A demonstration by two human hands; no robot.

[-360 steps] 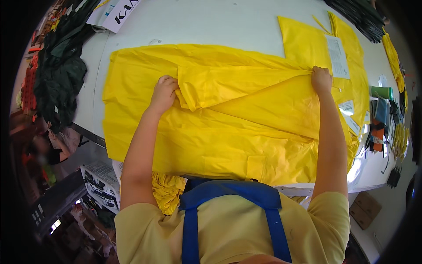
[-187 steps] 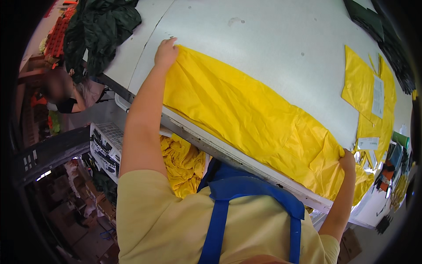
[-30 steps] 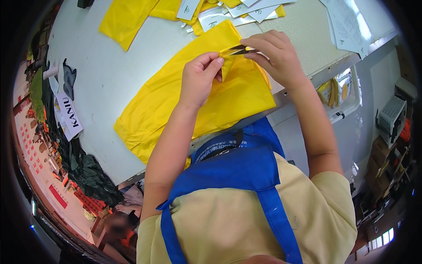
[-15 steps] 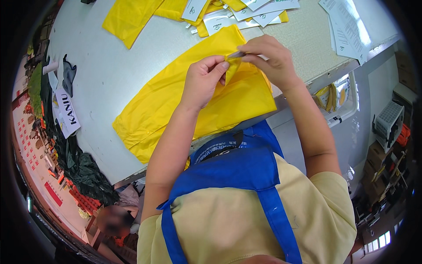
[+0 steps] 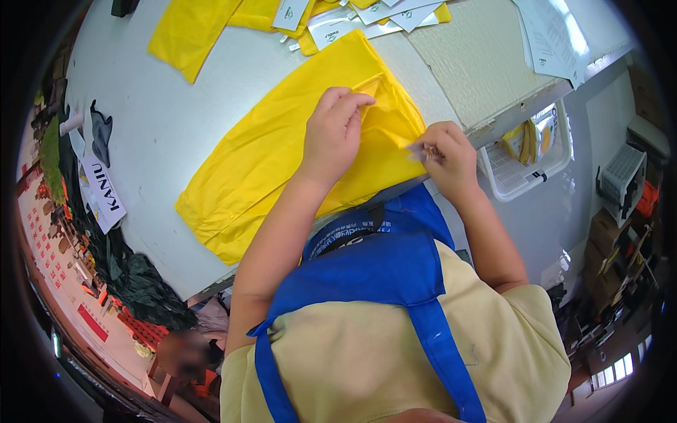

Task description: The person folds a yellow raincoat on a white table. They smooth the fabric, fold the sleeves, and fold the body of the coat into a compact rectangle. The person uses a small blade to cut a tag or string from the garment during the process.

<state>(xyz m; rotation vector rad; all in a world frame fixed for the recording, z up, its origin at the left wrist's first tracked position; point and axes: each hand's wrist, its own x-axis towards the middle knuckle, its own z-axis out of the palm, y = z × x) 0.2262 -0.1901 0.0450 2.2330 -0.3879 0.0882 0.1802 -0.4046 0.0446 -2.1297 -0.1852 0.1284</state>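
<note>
A large folded piece of yellow fabric (image 5: 261,151) lies slantwise on the table before me. My left hand (image 5: 331,137) is over its right part, fingers bent and closed on a raised fold; the fingertips partly hide the grip. At the fabric's right edge, my right hand (image 5: 451,155) is closed around small metal thread snips (image 5: 419,150). They are smeared by motion, and their blades point toward the fabric.
Yellow fabric pieces (image 5: 187,35) and white printed cards (image 5: 338,28) are heaped at the far side. Paper sheets (image 5: 553,42) lie far right. A white basket (image 5: 508,180) hangs below the table's right edge. Dark cloth (image 5: 102,134) lies left.
My right hand has moved right and nearer to me with the snips, away from my left hand. The lifted corner between them has dropped, and my left fingers now lie over the fabric.
</note>
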